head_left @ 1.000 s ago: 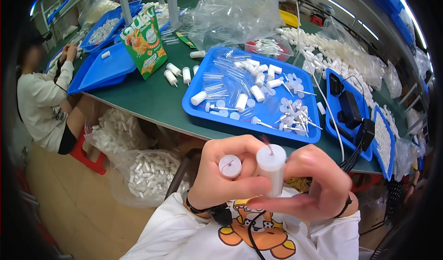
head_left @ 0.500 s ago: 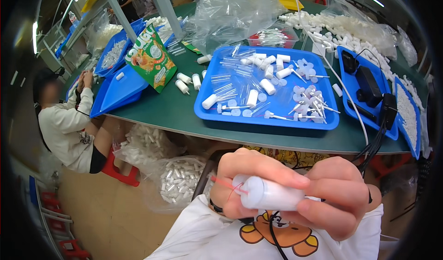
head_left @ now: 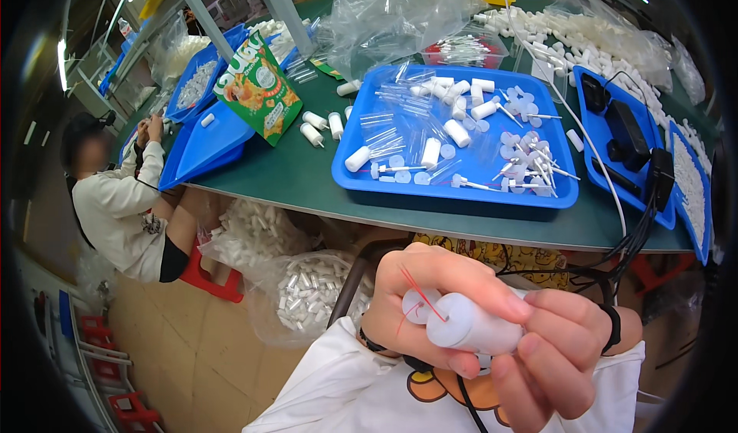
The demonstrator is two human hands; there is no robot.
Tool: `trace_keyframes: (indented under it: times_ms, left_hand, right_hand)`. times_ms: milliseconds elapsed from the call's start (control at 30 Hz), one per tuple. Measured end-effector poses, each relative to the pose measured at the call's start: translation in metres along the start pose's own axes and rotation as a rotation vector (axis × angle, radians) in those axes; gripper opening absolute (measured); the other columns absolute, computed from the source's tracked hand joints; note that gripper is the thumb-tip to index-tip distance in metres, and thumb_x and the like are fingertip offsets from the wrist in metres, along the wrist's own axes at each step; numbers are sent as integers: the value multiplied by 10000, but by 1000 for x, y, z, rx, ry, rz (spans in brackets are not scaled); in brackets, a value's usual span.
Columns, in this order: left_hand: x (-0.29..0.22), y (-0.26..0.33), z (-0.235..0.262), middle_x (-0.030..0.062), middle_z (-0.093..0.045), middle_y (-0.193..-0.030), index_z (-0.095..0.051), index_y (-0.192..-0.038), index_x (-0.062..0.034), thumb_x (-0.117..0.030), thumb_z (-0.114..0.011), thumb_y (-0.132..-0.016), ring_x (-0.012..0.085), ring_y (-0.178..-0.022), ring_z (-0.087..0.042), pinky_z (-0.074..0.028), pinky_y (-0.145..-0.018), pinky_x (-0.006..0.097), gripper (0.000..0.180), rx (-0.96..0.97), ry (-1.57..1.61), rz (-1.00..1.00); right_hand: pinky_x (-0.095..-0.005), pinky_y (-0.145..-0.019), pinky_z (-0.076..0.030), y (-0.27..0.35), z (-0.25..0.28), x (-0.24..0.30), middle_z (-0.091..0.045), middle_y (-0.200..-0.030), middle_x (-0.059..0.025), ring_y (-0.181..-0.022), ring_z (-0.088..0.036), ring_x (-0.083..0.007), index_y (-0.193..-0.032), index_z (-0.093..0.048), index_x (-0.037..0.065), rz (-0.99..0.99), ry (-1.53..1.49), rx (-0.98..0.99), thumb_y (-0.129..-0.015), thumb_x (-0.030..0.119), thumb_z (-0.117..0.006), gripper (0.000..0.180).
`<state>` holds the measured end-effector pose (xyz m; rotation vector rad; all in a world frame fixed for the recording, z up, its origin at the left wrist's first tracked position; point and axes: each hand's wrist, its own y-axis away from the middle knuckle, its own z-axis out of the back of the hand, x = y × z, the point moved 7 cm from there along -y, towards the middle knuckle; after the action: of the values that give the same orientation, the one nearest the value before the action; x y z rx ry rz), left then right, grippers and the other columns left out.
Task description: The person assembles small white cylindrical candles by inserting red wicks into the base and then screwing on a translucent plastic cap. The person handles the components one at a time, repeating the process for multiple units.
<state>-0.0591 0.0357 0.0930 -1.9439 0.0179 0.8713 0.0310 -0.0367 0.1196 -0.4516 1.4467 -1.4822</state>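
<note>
In front of my chest is a white plastic cylinder [head_left: 484,328], tilted with its capped end toward the left. My left hand [head_left: 411,283] is closed around it, index finger along its top. A thin red thread [head_left: 415,285] comes out of the capped end, its loose ends spread above. A small whitish disc [head_left: 416,308] sits beside that end, against my left fingers, with some thread across it. My right hand [head_left: 561,341] pinches the cylinder's other end between thumb and fingertips; that end is mostly covered.
On the green table a blue tray [head_left: 453,199] holds white cylinders, clear tubes, discs and thin sticks. At the right a blue tray [head_left: 667,218] carries black adapters and cables. A green snack pouch [head_left: 261,87] stands left. Below sits a bag of cylinders [head_left: 311,291]; another person [head_left: 119,195] works at left.
Both hands have shifted slightly right with the cylinder, whose capped end has turned more toward view. The red thread's ends now stand upward. My right fingers have moved around the far end.
</note>
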Motion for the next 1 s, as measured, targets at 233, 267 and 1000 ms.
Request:
trace_keyframes:
  times_ms: [233,267,1000]
  left_hand:
    - [6,7,5,79,-618,-808,-590,-999,27,-222,-775,-669,128,-701,-561,-415,-599,240,453,11,85,174]
    - [7,9,6,89,-638,-868,-595,-1003,29,-218,-782,-661,129,-767,-600,-450,-641,233,461,10,113,205]
    - [18,15,1,14,-574,-697,-548,-997,22,-202,-677,-781,66,-617,-514,-369,-533,215,337,7,-5,308]
  right_hand:
    - [-268,-467,-398,-3,1,-14,-448,-879,-81,-603,-465,-165,-930,-488,97,-125,-285,185,-701,190,-691,320]
    - [-263,-478,-392,-3,2,-20,-449,-882,-75,-609,-463,-163,-953,-488,101,-246,-350,178,-664,231,-730,398]
    - [-224,-393,-312,-2,-13,-43,-435,-750,-13,-488,-489,-104,-1069,-523,29,-421,-473,373,-484,221,-870,707]
